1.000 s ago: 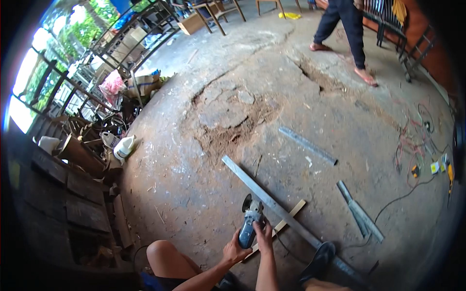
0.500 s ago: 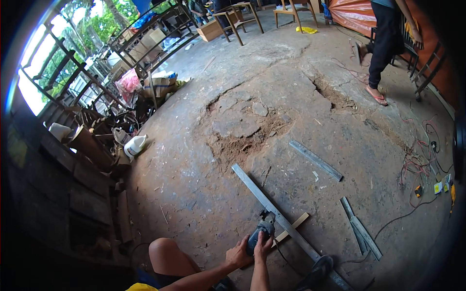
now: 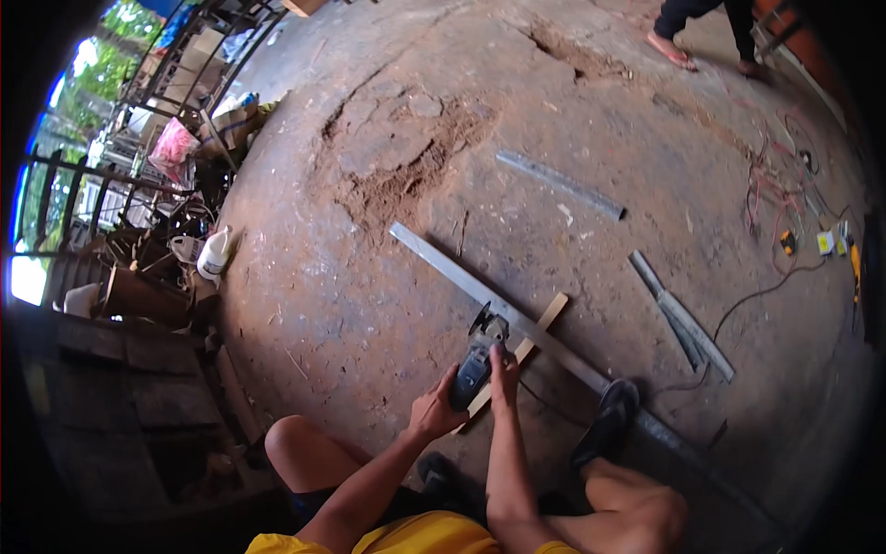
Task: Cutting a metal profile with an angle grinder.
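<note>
Both of my hands hold a dark angle grinder [image 3: 473, 366] low over the floor. My left hand [image 3: 436, 408] is wrapped round the rear of its body, and my right hand [image 3: 503, 377] grips its right side near the head. The grinder's disc [image 3: 480, 319] sits at the left side of a long grey metal tube [image 3: 443, 263]; whether it touches the metal I cannot tell. A light wooden strip [image 3: 551, 314] lies crosswise under the tube. My sandalled right foot [image 3: 614, 411] presses on the tube farther down.
Metal offcuts [image 3: 563, 185] and crossed pieces [image 3: 688, 323] lie to the right. Tangled wires [image 3: 775, 180] and a cable run there. Broken concrete [image 3: 397, 157] is ahead. A white jug [image 3: 214, 254] and clutter stand left. Another person's feet [image 3: 672, 51] are at the far right.
My view has tipped downward, so the floor things appear higher and my legs show more. The grinder stays beside the tube in both hands. The other person's feet have shifted.
</note>
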Tool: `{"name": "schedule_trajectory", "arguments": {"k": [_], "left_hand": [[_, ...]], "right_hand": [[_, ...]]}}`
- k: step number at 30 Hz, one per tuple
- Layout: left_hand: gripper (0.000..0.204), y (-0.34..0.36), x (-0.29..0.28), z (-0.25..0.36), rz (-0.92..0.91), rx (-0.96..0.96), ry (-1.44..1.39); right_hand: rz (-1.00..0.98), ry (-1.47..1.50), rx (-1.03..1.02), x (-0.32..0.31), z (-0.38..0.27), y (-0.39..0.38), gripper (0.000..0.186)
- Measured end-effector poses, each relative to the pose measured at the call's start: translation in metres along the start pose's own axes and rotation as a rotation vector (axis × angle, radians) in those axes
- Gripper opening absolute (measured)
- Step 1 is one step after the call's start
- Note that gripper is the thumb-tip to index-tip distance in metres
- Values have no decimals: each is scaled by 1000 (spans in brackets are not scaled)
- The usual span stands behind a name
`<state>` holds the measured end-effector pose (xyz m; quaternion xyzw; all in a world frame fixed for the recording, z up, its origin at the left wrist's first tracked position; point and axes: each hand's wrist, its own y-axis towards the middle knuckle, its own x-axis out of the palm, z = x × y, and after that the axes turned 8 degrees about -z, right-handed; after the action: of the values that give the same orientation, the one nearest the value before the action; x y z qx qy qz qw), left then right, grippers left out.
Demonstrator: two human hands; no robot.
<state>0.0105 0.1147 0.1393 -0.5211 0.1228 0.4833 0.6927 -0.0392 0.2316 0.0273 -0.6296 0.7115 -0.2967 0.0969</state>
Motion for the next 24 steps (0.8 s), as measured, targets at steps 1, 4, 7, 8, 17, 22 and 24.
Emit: {"name": "schedule_trajectory", "arguments": {"k": [1,4,7,8,17,22,24], "left_hand": [[95,-4,2,4,-11,38,6],[96,-8,4,20,-107,-1,12],[95,-10,11,18,-171,-18,52],[95,-11,14,17,-177,-19,71],[95,3,18,4,-138,-22,84],[95,6,15,4,-129,-17,76],[95,8,17,4,-89,35,78]], "right_hand": [[-11,-30,21,-12,-3,3,47],[62,-182,-62,-37,7,11,40],[4,-112,-67,-44,1,9,43],[-32,-122,-53,-45,0,9,45],[9,-173,48,-28,7,14,55],[-30,-100,83,-25,7,17,61],[-14,-10,31,-23,5,18,61]]}}
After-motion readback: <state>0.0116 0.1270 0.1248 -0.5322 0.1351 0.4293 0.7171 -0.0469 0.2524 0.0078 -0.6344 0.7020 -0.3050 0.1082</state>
